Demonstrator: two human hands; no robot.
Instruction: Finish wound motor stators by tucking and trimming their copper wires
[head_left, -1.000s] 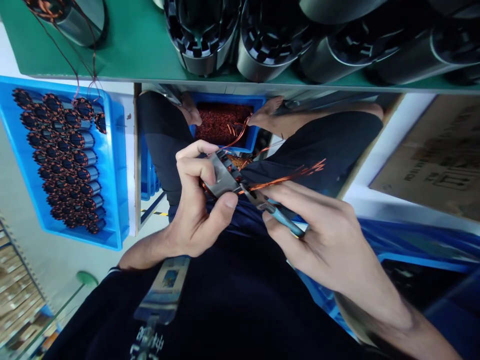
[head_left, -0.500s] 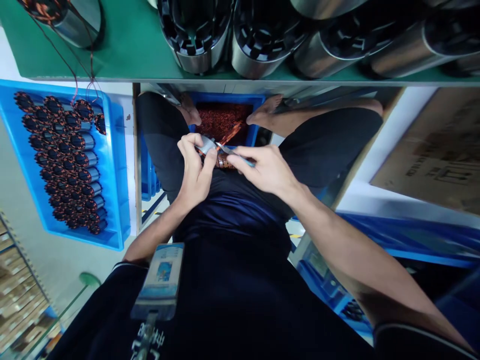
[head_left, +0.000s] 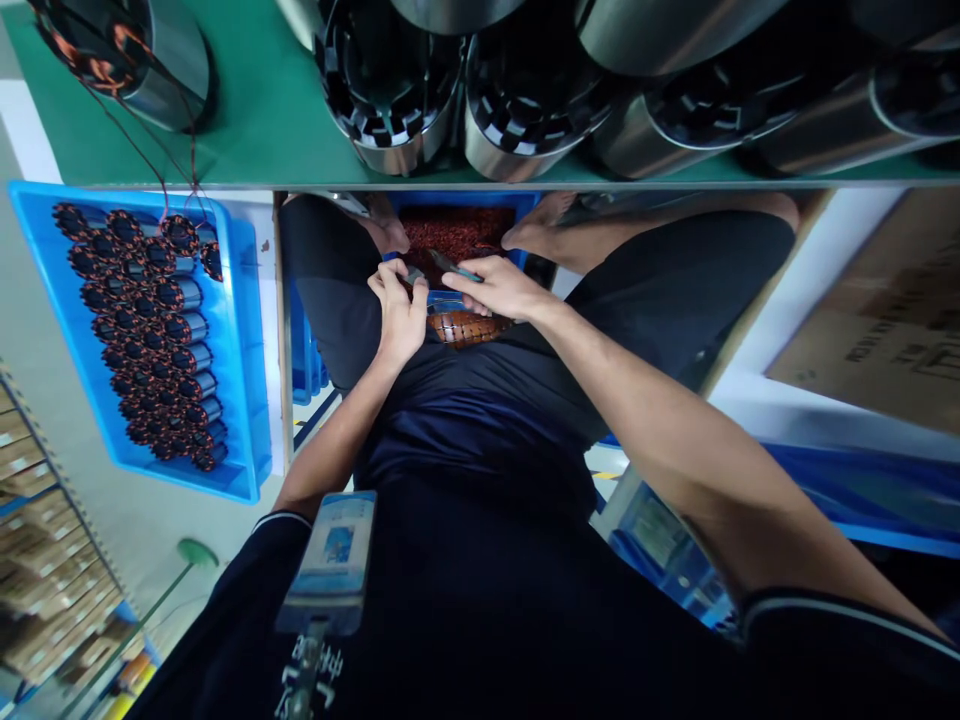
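Observation:
My left hand (head_left: 401, 315) is closed around a small silvery motor stator (head_left: 413, 273), mostly hidden by the fingers, above my lap. In my right hand (head_left: 504, 287) is a pair of blue-handled pliers (head_left: 444, 262), its dark jaws pointing left, close to the stator. I cannot tell whether the jaws touch it. Just beyond both hands, between my feet, a blue bin (head_left: 530, 203) holds a heap of reddish copper wire scraps (head_left: 457, 228). A brown segmented belt (head_left: 469, 328) shows at my waist below the hands.
A green-topped bench (head_left: 247, 120) spans the front, bearing several large metal cylinders (head_left: 510, 150). One wound stator (head_left: 176, 65) stands at its left, wires hanging over the edge. On the left, a blue tray (head_left: 251, 400) holds rows of wound stators. A cardboard box (head_left: 885, 300) is on the right.
Both hands have moved forward, towards the bin, the right one more. The orange wire strands seen near the pliers no longer show. The whole view has shifted slightly.

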